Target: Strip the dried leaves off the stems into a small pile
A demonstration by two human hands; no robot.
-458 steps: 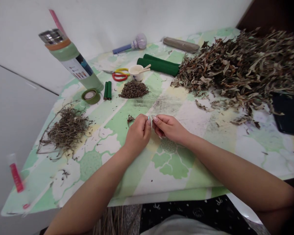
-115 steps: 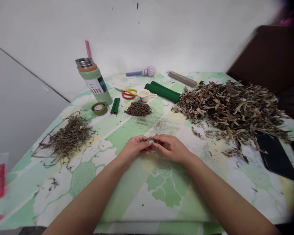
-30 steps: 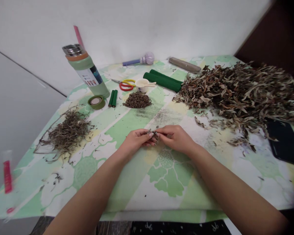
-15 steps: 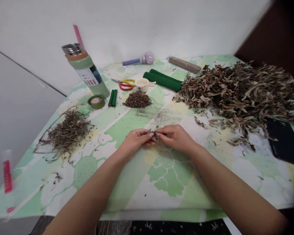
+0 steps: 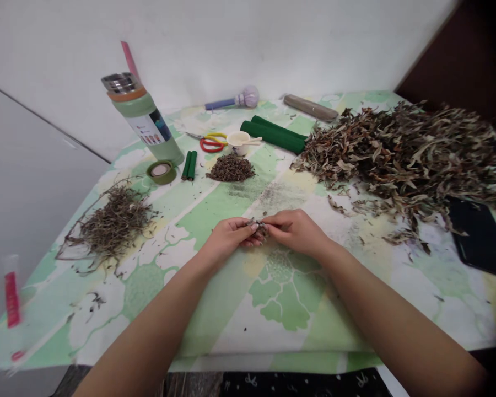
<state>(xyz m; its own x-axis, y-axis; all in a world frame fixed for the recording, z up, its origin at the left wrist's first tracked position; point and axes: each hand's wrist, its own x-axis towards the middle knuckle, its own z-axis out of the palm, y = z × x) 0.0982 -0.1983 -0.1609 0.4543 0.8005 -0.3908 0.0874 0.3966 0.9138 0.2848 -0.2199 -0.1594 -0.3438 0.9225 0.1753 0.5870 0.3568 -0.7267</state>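
Observation:
Near the middle of the table my left hand and my right hand meet at the fingertips. Between them is a small bit of dried leaves, held in both hands' closed fingers; fingers partly hide it. Beyond the hands lies a low heap of dark crumbled herb. To the right spreads a large pile of dried, curled leaves. A tangle of bare dry stems sits on the left.
A green steel bottle stands behind its cap. Scissors, a white cup, green rolls and short green sticks lie at the back. A black phone is at the right, on the patterned tablecloth.
Hardly anything differs. Both hands stay in place with the leaves between the fingertips, and the view has shifted very slightly.

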